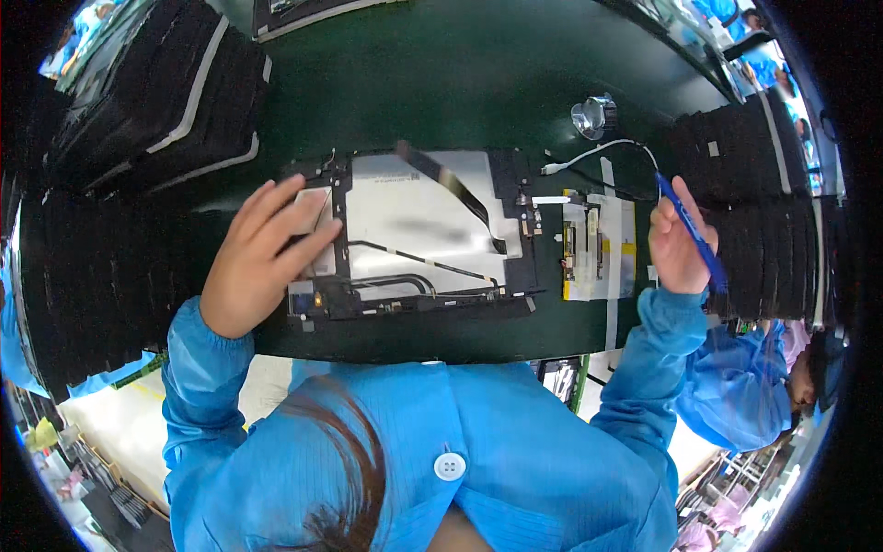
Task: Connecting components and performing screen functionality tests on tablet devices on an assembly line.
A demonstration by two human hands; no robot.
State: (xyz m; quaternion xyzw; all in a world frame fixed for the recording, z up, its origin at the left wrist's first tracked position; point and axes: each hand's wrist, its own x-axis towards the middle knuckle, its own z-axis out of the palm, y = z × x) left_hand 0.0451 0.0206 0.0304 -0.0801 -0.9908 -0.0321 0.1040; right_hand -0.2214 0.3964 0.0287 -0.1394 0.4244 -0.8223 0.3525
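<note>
On the dark green bench lies an opened flat electronic device with a silver plate in a black frame. A loose black ribbon cable arches over its upper part, and thin black wires run along the lower part. My left hand rests on the device's left end, fingers spread, gripping nothing. Off to the right, my right hand is closed on a slim blue tool, slanting across the palm; its exact kind is unclear. Between that hand and the device sits a flat yellow-edged battery-like pack.
Tall stacks of black foam trays stand left and right. A white cable curves near a roll of clear tape. A whitish strip runs down the bench. A co-worker's blue sleeve shows at lower right.
</note>
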